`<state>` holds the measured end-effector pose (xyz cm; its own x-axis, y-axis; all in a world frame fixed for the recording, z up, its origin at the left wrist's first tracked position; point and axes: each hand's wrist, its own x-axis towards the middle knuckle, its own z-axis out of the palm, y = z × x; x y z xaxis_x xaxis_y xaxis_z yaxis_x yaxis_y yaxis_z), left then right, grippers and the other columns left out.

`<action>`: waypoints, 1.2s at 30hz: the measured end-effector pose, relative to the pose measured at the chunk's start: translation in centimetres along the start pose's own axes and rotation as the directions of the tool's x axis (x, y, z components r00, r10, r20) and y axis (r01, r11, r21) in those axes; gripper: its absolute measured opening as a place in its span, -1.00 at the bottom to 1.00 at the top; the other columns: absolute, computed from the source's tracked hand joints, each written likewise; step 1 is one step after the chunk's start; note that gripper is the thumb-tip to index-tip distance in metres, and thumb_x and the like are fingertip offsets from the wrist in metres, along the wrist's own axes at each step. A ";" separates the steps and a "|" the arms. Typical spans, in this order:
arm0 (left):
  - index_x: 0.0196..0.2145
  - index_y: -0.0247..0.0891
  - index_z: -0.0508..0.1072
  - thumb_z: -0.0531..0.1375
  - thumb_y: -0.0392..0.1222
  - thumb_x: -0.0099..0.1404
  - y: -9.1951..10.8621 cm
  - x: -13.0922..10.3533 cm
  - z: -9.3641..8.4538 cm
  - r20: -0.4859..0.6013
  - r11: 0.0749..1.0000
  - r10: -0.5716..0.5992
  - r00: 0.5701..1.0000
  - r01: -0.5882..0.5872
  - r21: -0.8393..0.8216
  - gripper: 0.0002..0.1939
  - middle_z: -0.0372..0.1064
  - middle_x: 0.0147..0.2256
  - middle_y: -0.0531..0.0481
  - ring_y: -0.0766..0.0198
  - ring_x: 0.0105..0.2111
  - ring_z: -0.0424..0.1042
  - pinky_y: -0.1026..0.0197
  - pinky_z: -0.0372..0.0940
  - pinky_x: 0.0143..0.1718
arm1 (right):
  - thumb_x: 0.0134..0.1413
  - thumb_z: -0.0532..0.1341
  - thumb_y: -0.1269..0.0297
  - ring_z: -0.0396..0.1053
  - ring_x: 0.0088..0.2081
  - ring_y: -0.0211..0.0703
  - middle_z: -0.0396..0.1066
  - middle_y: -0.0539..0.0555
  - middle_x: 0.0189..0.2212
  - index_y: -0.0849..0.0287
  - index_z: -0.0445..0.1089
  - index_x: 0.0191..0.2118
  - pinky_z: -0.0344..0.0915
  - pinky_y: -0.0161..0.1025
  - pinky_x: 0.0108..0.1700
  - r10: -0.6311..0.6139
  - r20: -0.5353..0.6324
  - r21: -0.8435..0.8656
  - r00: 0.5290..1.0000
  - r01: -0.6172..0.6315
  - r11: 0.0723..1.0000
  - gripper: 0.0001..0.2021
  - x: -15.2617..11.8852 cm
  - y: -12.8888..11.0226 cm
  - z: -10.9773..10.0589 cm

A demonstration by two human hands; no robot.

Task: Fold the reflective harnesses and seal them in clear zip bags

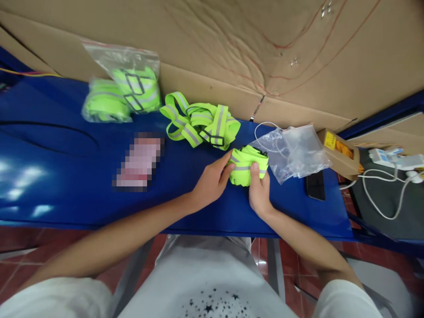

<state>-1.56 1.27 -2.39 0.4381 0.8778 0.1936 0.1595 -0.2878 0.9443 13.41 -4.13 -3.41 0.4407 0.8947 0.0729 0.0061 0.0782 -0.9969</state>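
Note:
Between my two hands is a rolled neon-yellow reflective strap [243,168] with a grey stripe and a dark buckle at its top. My left hand [213,179] grips the roll's left side, its fingers partly hidden behind it. My right hand [259,192] closes round the right side, thumb pressed on the front. Just behind the roll lies a loose, tangled reflective strap [212,126] with a black buckle. To the right of my right hand are clear plastic bags [294,152].
Bagged reflective straps [122,95] sit at the back left of the blue table [76,185]. A blurred pinkish rectangle [139,162] lies left of my hands. At right are a dark phone [315,185], a cardboard box [342,154] and white cables [380,207]. A cardboard panel [198,44] stands behind.

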 end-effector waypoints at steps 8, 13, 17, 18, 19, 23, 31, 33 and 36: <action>0.29 -0.26 0.28 0.37 0.19 0.27 -1.2 -0.2 0.6 0.167 0.949 -0.091 0.982 0.136 -0.284 -0.22 0.46 0.18 -0.25 -0.05 0.13 0.51 0.02 0.44 0.12 | 0.30 0.21 -0.19 0.50 0.10 0.01 0.56 0.13 0.04 0.14 0.44 0.14 0.38 -0.01 0.25 0.128 0.077 0.134 0.989 -0.137 0.981 -0.46 -1.1 0.8 1.4; 0.14 -0.28 0.40 0.39 0.17 0.25 -0.6 0.4 -0.1 0.042 0.960 -0.143 0.989 0.149 -0.237 -0.34 0.54 0.08 -0.20 -0.05 0.08 0.53 0.00 0.42 0.11 | 0.30 0.16 -0.27 0.50 0.08 0.01 0.56 0.14 0.02 0.13 0.45 0.15 0.43 -0.04 0.16 0.170 0.233 0.174 0.957 -0.213 0.961 -0.40 -0.6 -0.6 2.2; 0.12 -0.32 0.41 0.34 0.19 0.31 0.4 0.7 -0.5 0.046 0.900 -0.127 0.991 0.135 -0.415 -0.38 0.53 0.09 -0.24 -0.02 0.07 0.54 0.06 0.46 0.06 | 0.35 0.15 -0.15 0.52 0.01 0.02 0.53 0.14 0.07 0.04 0.47 0.18 0.48 0.00 0.06 0.072 0.458 -0.064 0.886 -0.048 0.997 -0.51 1.8 -3.6 -3.1; 0.12 -0.33 0.40 0.34 0.19 0.31 0.5 0.7 -0.6 0.065 0.883 -0.141 0.988 0.156 -0.442 -0.37 0.53 0.09 -0.25 -0.02 0.05 0.54 0.07 0.47 0.02 | 0.36 0.20 -0.03 0.52 0.01 -0.01 0.50 0.12 0.10 -0.01 0.48 0.18 0.46 0.00 0.08 -0.001 0.429 -0.196 0.903 0.095 0.976 -0.60 2.5 -4.4 -5.5; 0.13 -0.34 0.39 0.34 0.19 0.31 0.6 0.6 -0.6 0.088 0.872 -0.157 0.984 0.180 -0.456 -0.36 0.53 0.08 -0.25 -0.02 0.04 0.55 0.08 0.48 0.00 | 0.36 0.21 0.07 0.50 0.03 -0.02 0.49 0.11 0.10 -0.02 0.52 0.12 0.42 0.00 0.13 -0.137 0.369 -0.351 0.919 0.274 0.895 -0.68 3.2 -5.0 -8.1; 0.13 -0.31 0.37 0.35 0.18 0.30 0.4 0.1 -0.3 0.228 0.850 -0.159 0.961 0.250 -0.464 -0.36 0.53 0.06 -0.23 -0.02 0.02 0.55 0.05 0.49 -0.03 | 0.38 0.10 0.32 0.30 0.32 0.18 0.38 0.22 0.28 0.07 0.46 0.19 0.17 0.27 0.32 -0.328 0.431 -0.791 0.841 0.527 0.311 -0.63 5.1 -5.9 -17.1; 0.08 -0.24 0.42 0.36 0.02 0.32 1.7 -2.4 0.9 0.624 0.900 -0.060 0.779 0.313 -0.303 -0.53 0.54 0.01 -0.10 0.03 0.02 0.51 0.05 0.41 0.06 | 0.43 0.15 0.23 0.60 -0.11 0.02 0.61 0.17 -0.07 0.13 0.52 0.09 0.50 -0.09 -0.07 -0.297 0.532 -0.801 0.793 0.585 0.128 -0.73 3.3 -4.6 -11.8; 0.12 -0.25 0.42 0.35 0.00 0.32 1.7 -2.2 0.7 0.642 0.907 -0.065 0.764 0.313 -0.281 -0.50 0.53 0.05 -0.12 0.02 0.05 0.50 0.02 0.38 0.11 | 0.43 0.16 0.26 0.59 -0.04 -0.02 0.59 0.17 -0.03 0.14 0.49 0.14 0.52 -0.14 -0.03 -0.278 0.581 -0.734 0.765 0.640 0.228 -0.71 1.9 -5.1 -9.4; 0.17 -0.27 0.40 0.35 0.02 0.31 0.7 -1.6 0.3 0.635 0.889 -0.127 0.762 0.371 -0.267 -0.44 0.51 0.11 -0.18 -0.01 0.10 0.49 -0.02 0.36 0.16 | 0.43 0.17 0.28 0.58 -0.02 -0.06 0.57 0.16 -0.02 0.12 0.49 0.14 0.53 -0.19 -0.01 -0.267 0.587 -0.669 0.764 0.644 0.372 -0.72 0.4 -6.1 -7.7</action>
<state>-1.87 -0.45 -2.11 0.8754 0.4621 -0.1418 0.0681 0.1724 0.9827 20.41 -7.64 2.45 -0.1920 0.9210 0.3390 0.8864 0.3110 -0.3429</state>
